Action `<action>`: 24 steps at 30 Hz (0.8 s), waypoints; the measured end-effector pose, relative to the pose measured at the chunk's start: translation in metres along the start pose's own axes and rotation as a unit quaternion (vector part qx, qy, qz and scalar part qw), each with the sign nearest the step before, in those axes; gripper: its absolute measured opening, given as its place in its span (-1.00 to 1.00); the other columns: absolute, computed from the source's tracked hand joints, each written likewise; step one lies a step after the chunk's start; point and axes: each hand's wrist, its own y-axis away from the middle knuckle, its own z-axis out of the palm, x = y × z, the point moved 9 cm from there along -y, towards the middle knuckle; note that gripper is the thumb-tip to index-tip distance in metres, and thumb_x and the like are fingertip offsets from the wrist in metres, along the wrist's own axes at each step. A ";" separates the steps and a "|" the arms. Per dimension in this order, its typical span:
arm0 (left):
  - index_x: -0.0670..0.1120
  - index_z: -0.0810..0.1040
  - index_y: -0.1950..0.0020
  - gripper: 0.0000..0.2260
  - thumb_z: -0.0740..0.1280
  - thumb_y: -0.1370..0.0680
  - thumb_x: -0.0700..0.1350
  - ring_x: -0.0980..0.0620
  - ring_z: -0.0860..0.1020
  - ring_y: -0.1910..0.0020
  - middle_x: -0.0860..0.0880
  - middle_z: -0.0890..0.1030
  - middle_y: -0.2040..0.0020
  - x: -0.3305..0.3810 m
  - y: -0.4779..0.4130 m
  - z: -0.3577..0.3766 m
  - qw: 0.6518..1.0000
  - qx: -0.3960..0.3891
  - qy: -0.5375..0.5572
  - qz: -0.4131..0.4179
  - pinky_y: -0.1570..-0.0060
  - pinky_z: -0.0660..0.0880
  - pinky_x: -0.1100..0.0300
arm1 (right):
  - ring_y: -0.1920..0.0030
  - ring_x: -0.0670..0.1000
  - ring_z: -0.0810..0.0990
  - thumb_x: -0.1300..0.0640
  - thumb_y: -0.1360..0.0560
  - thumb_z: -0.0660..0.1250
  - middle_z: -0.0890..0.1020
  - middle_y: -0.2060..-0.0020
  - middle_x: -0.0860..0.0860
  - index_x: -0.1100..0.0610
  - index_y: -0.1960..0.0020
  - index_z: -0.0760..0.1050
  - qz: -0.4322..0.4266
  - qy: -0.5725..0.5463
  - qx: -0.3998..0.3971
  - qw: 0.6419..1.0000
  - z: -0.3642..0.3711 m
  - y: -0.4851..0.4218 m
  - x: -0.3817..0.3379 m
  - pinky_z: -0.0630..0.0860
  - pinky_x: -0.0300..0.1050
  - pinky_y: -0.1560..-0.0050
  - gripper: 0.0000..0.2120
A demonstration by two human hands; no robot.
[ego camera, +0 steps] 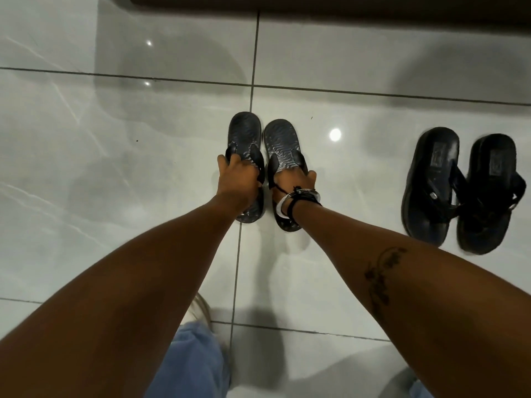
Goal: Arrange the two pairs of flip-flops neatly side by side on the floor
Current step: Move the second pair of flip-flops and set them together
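Two grey patterned flip-flops with black straps lie side by side in the middle of the tiled floor, close together. My left hand grips the strap of the left grey flip-flop. My right hand, with bracelets on the wrist, holds the strap of the right grey flip-flop. A pair of thick black flip-flops lies further right, side by side, the two touching, well apart from the grey pair.
Glossy light grey floor tiles stretch to the left and in front. A dark skirting or furniture edge runs along the top. My jeans leg and shoe tip show at the bottom.
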 end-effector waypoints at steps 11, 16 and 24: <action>-0.13 0.60 -0.06 -0.78 0.23 -0.55 -0.06 -0.20 0.46 -0.17 -0.18 0.58 -0.10 0.022 0.019 -0.031 0.998 0.049 0.007 -0.047 -0.28 0.19 -0.16 | -0.22 0.14 0.46 0.09 -0.53 0.20 0.49 -0.23 0.09 0.15 -0.25 0.50 -0.130 0.054 0.095 0.986 -0.060 0.044 0.026 0.37 0.00 -0.18 -0.67; -0.16 0.54 -0.19 -0.67 0.24 -0.56 0.03 -0.22 0.48 -0.20 -0.20 0.56 -0.20 0.081 0.019 -0.042 0.996 0.073 0.039 0.019 -0.31 0.27 -0.17 | -0.18 0.18 0.46 0.00 -0.55 0.19 0.49 -0.17 0.12 0.16 -0.19 0.51 -0.035 0.087 0.150 0.984 -0.106 0.061 0.104 0.34 0.06 -0.14 -0.68; -0.17 0.04 -0.58 -0.26 0.23 -0.57 0.20 -0.18 0.03 -0.58 -0.24 0.05 -0.59 0.231 -0.020 -0.001 0.990 -0.003 0.020 0.141 -0.52 -0.07 -0.16 | -0.35 0.24 0.33 -0.07 -0.51 0.24 0.39 -0.32 0.18 0.13 -0.35 0.41 0.299 0.035 0.141 0.943 -0.175 0.068 0.311 0.23 0.25 -0.33 -0.53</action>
